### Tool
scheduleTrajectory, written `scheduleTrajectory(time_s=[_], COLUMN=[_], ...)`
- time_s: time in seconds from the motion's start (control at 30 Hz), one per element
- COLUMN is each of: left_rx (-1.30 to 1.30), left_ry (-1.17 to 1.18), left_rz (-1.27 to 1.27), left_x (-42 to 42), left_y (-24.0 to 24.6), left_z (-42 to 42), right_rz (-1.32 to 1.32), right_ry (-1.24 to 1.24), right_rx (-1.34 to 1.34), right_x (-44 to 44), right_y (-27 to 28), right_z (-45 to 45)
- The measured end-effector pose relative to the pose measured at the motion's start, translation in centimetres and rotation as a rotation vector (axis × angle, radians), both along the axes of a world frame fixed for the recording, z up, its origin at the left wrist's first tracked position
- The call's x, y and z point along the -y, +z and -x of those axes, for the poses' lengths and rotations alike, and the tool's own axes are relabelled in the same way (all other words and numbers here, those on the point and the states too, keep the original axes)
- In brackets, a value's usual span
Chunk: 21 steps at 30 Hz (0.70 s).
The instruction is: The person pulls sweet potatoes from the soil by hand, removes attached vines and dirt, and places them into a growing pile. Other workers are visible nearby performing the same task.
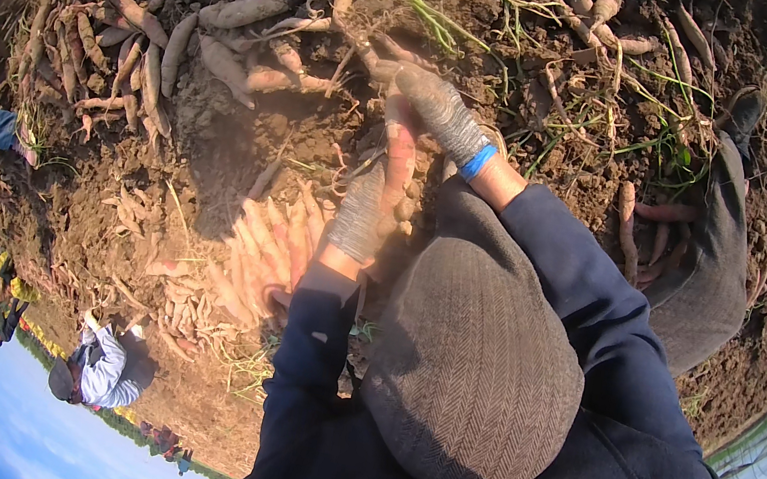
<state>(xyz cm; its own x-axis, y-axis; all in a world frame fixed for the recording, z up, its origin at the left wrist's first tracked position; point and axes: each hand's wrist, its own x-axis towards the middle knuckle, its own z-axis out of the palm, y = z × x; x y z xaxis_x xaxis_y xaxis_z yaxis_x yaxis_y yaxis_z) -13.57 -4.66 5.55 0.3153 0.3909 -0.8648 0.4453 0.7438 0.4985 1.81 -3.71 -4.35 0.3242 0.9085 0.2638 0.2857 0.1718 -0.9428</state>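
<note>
A long pinkish-red sweet potato (401,143) runs between my two hands, over the loose soil in front of my knee. My right hand (440,103), in a grey knit glove with a blue cuff, closes around its upper end, where stringy roots and a stem meet. Lower down, my left hand (360,209) in a similar grey glove wraps the side of the same sweet potato; its fingers are partly hidden. Just left of that hand lies a row of sweet potatoes (278,233), set side by side.
Uncleaned sweet potatoes (239,10) with soil on them lie in clusters ahead and to the left. Green vines (428,15) trail over the clods. A pile of small roots (186,302) sits lower left. Another person (103,368) bends over the field farther off.
</note>
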Motion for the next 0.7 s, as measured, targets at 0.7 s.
scheduleTrajectory(time_s=[0.7], left_rx=[-1.033], left_ry=[-0.867], left_rz=[-0.675], left_x=[7.2], left_y=[0.7], left_z=[19.6], right_rz=[0.769], right_ry=[-0.026], right_rx=[0.003], right_x=[1.9], right_y=[1.0], right_z=[1.5])
